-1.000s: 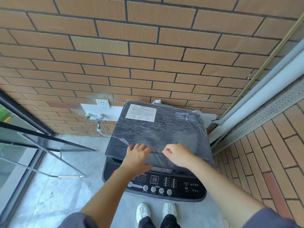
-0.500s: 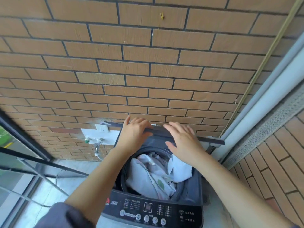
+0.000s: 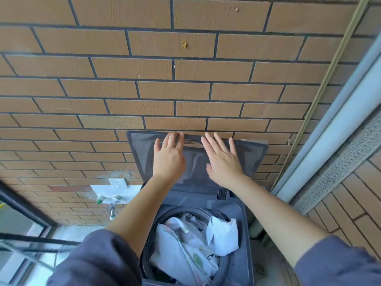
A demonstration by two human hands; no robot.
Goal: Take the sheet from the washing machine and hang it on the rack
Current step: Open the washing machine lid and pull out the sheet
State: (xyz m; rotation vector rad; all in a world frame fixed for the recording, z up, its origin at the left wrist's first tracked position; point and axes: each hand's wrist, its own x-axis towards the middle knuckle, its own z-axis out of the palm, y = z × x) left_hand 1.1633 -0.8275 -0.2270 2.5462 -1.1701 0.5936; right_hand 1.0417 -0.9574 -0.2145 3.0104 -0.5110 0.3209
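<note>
— Hands, where are they?
— Both are up on the lid (image 3: pixel 252 156) of the washing machine (image 3: pixel 244 234). The lid stands raised, with its top edge against the brick wall (image 3: pixel 165 79).
— Gripping it?
— No. The left hand (image 3: pixel 168 157) lies flat on the lid's inner face, fingers straight and close together, tips at the top edge. The right hand (image 3: pixel 223 162) is just beside it, with its fingers straight and spread and its palm toward the lid. I cannot tell whether that palm presses the surface. Neither hand holds anything.
— And the sheet?
— The sheet (image 3: pixel 185 244) sits in the drum of the machine, below the 2 forearms. It is pale and bunched in folds, with small green leaf prints. 1 white fold rises at the right side of the round opening.
— Anything else nearby?
— A white socket (image 3: pixel 118 183) is on the wall to the left of the machine, with a tap (image 3: pixel 112 209) under it. A pale pipe (image 3: pixel 329 145) runs up along the wall at the right. Dark grey sleeves (image 3: pixel 99 261) show at the bottom, and a dark window frame (image 3: pixel 24 207) is at the far left.
</note>
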